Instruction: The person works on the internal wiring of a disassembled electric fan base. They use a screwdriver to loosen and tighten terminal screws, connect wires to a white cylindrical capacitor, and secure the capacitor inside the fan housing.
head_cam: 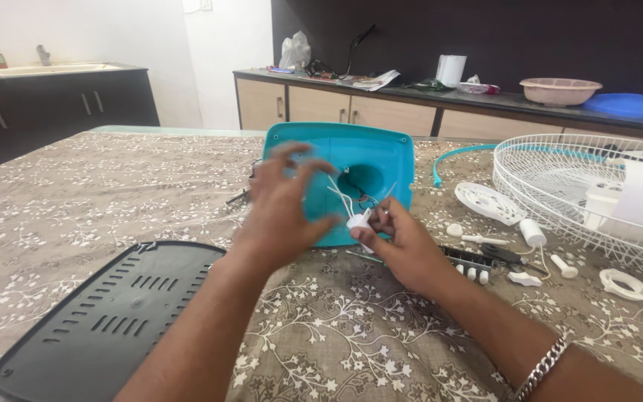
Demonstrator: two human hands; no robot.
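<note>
Item one, your right hand (403, 242): fingers pinched around a small white cylindrical part (359, 221), held just in front of the teal fan base (381, 160); thin white wires (340, 195) run from that part back into the round dark opening in the base. Item two, your left hand (280, 208): fingers spread and loosely curled, blurred, gripping nothing that can be made out, hovering over the left half of the teal base; whether the fingertips touch it you cannot tell. Item three, the teal base itself: a rounded square shell standing tilted on the floral tablecloth (76, 201), facing you, near the table's middle. Item four, a metal chain bracelet (541, 368) on your right wrist. Item five, a black slotted plate (106, 316), lying flat to your lower left, well apart from both hands. Item six, to the right: a black switch strip (469, 260) just beyond your right hand, small white knobs and pegs (533, 233), a white perforated disc (487, 201), a white ring (625, 284), and a white wire fan guard (560, 186) with a teal rim. Item seven, background: a dark counter (500, 98) carrying a pink basin (560, 90), a blue lid (626, 105) and a paper roll (451, 69).
</note>
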